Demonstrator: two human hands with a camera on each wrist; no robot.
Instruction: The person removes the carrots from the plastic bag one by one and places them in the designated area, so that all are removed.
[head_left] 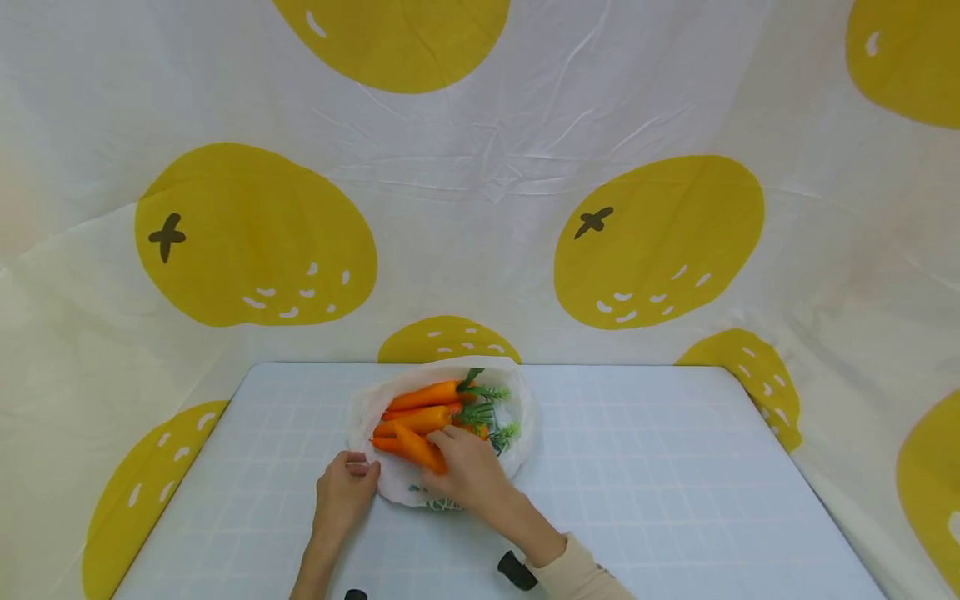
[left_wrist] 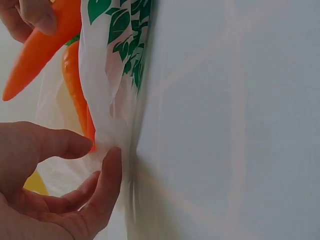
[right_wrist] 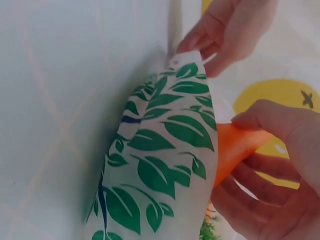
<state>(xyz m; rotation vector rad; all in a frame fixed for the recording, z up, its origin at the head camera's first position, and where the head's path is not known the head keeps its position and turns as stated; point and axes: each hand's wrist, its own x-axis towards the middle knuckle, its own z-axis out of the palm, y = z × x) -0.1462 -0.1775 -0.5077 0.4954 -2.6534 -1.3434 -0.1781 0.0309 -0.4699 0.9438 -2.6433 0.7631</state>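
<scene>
A white plastic bag [head_left: 399, 490] with green printed leaves lies with its mouth spread wide, several orange carrots [head_left: 426, 397] with green tops inside it. At the bag's near left edge, my left hand [head_left: 345, 497] pinches the rim between thumb and fingertips. My right hand [head_left: 471, 468] holds one carrot [right_wrist: 240, 147] between thumb and fingers, over the bag's mouth. That carrot's narrow tip points up and away from the bag's near wall [right_wrist: 155, 150]. In the left wrist view, another carrot [left_wrist: 75, 85] leans inside the bag near my left thumb.
The bag sits toward the far side of a pale table [head_left: 675, 483] with a faint grid pattern. Behind it hangs a white cloth [head_left: 465, 233] printed with large yellow fruit. A black object [head_left: 517, 572] shows at my right wrist, near the beige sleeve [head_left: 581, 575].
</scene>
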